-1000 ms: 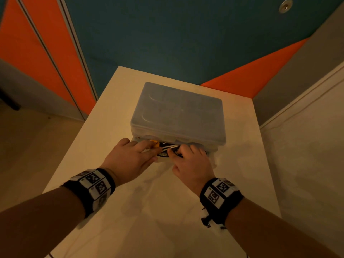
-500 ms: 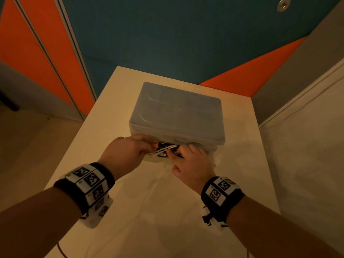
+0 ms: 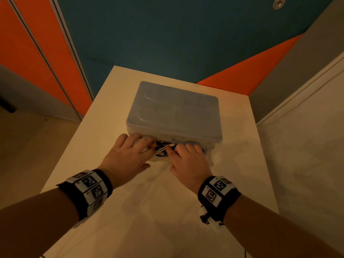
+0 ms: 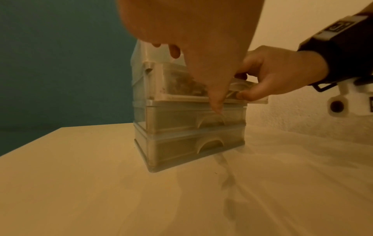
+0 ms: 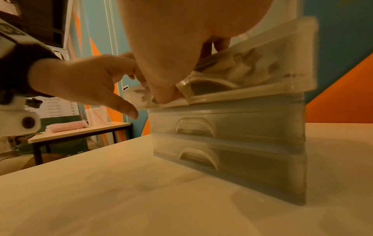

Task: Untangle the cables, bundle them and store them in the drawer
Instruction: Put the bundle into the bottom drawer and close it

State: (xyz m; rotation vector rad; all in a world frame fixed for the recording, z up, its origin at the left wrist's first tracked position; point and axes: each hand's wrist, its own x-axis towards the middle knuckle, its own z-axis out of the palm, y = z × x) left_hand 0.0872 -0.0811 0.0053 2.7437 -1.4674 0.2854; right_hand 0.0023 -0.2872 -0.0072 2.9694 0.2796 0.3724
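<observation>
Top drawer (image 5: 252, 76) of the translucent plastic drawer unit (image 3: 175, 112) is pulled slightly out on the cream counter (image 3: 149, 211). Bundled cables (image 3: 163, 148), dark and white, are seen inside at its near edge. Left hand (image 3: 128, 155) is laid with fingers extended on the drawer's left front; right hand (image 3: 188, 161) is curled on the handle lip (image 4: 242, 86). Risk: a cable loop could be pinched when the drawer is shut, or the light smooth unit pushed back.

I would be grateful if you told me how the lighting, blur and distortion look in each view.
Head view: dim, orange-tinted light, wide-angle bending of the wall lines. Left wrist view: the left hand is a blurred mass up close. Right wrist view: the pulled-out translucent plastic top drawer is smeared at its right end.
</observation>
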